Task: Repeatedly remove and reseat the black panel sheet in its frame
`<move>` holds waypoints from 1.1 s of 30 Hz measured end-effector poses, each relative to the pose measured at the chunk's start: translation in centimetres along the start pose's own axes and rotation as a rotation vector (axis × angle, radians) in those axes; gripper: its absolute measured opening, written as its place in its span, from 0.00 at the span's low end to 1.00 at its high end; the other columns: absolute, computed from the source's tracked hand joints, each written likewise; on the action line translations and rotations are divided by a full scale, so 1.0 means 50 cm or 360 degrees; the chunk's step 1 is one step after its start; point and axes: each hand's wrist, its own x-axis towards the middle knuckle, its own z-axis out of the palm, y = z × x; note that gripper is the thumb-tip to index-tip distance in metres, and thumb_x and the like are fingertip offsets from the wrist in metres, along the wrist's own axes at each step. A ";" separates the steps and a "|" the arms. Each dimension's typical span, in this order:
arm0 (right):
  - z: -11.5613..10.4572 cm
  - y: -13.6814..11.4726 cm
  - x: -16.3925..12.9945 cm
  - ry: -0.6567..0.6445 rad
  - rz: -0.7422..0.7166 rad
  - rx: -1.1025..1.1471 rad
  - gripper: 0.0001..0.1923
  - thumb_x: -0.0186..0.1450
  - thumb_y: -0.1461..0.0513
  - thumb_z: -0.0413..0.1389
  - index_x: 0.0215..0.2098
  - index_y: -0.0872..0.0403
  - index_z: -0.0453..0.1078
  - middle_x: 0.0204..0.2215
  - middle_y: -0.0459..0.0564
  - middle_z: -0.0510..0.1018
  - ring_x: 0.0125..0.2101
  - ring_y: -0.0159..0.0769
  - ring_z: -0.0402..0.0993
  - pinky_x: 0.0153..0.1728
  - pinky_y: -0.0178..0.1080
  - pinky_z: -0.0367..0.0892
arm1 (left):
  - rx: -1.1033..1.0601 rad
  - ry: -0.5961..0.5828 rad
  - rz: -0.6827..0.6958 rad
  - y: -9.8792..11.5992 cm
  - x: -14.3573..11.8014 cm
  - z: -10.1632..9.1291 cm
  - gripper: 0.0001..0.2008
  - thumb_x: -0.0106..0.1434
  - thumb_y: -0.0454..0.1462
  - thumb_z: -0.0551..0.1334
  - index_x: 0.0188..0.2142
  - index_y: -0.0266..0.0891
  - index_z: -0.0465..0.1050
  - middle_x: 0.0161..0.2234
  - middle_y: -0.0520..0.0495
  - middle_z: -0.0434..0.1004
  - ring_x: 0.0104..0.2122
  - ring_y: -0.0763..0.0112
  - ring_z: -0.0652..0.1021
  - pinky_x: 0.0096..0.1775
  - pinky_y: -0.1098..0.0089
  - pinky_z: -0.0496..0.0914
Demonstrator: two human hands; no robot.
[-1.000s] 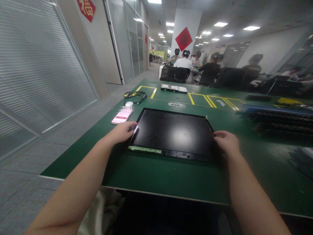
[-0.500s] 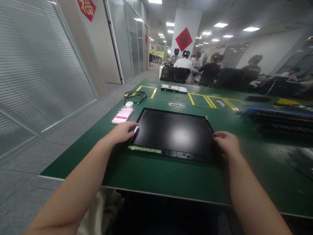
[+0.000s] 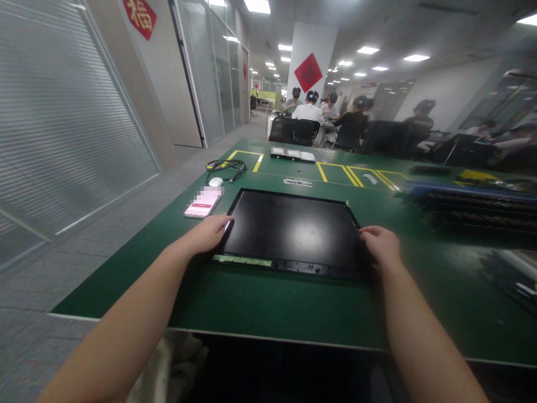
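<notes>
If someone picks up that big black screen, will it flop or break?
The black display panel is probably stiff, because its edges look straight between the left hand and right hand. It may be fragile, with a green strip exposed along the near edge. Being flat, it likely won't roll.

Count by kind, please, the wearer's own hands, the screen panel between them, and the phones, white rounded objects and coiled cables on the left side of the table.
Left hand and right hand: 2 hands
Screen panel: 1
Phone: 1
White rounded object: 1
Coiled cable: 1
Total: 6
</notes>
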 end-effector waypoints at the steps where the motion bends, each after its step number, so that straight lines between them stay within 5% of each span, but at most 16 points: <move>1: -0.001 -0.001 -0.001 0.0005 0.0008 0.0009 0.12 0.54 0.61 0.57 0.33 0.50 0.82 0.29 0.48 0.82 0.32 0.41 0.76 0.33 0.40 0.65 | 0.0003 -0.0006 -0.0005 0.002 -0.001 -0.001 0.27 0.66 0.33 0.53 0.62 0.35 0.74 0.64 0.36 0.73 0.63 0.52 0.74 0.64 0.57 0.65; 9: -0.005 0.001 0.001 0.0114 0.0045 0.0041 0.13 0.56 0.60 0.58 0.36 0.51 0.82 0.34 0.51 0.84 0.35 0.42 0.77 0.37 0.41 0.67 | 0.0017 -0.0023 -0.0058 0.008 -0.004 -0.006 0.28 0.65 0.33 0.53 0.63 0.35 0.73 0.66 0.37 0.72 0.64 0.53 0.73 0.65 0.58 0.64; 16: 0.010 0.006 0.005 -0.0153 0.0069 -0.0062 0.13 0.58 0.60 0.58 0.39 0.50 0.81 0.36 0.50 0.84 0.36 0.42 0.78 0.37 0.41 0.69 | -0.0132 0.0011 -0.0039 0.002 -0.003 -0.005 0.30 0.60 0.31 0.55 0.61 0.37 0.75 0.64 0.38 0.74 0.63 0.52 0.74 0.64 0.57 0.65; 24: 0.020 0.014 0.008 -0.0187 0.0000 -0.0090 0.14 0.58 0.59 0.58 0.40 0.50 0.82 0.38 0.52 0.84 0.37 0.43 0.78 0.38 0.42 0.69 | -0.0433 0.0144 -0.0200 0.006 -0.004 -0.004 0.31 0.55 0.31 0.57 0.57 0.42 0.78 0.56 0.41 0.82 0.53 0.50 0.81 0.53 0.58 0.74; 28: 0.027 0.024 0.014 -0.0214 -0.0027 -0.0125 0.15 0.59 0.58 0.58 0.42 0.49 0.82 0.40 0.52 0.84 0.38 0.43 0.78 0.38 0.41 0.69 | -0.0877 0.0277 -0.0336 0.021 -0.004 -0.010 0.29 0.52 0.31 0.58 0.54 0.41 0.79 0.46 0.43 0.85 0.43 0.53 0.84 0.45 0.60 0.77; 33: 0.032 0.030 0.015 -0.0158 -0.0089 -0.0161 0.15 0.59 0.58 0.58 0.41 0.50 0.82 0.42 0.54 0.83 0.40 0.43 0.78 0.39 0.41 0.70 | -0.1735 0.0379 -0.0576 0.051 -0.006 -0.028 0.22 0.50 0.29 0.63 0.46 0.41 0.77 0.46 0.45 0.85 0.39 0.60 0.85 0.37 0.66 0.79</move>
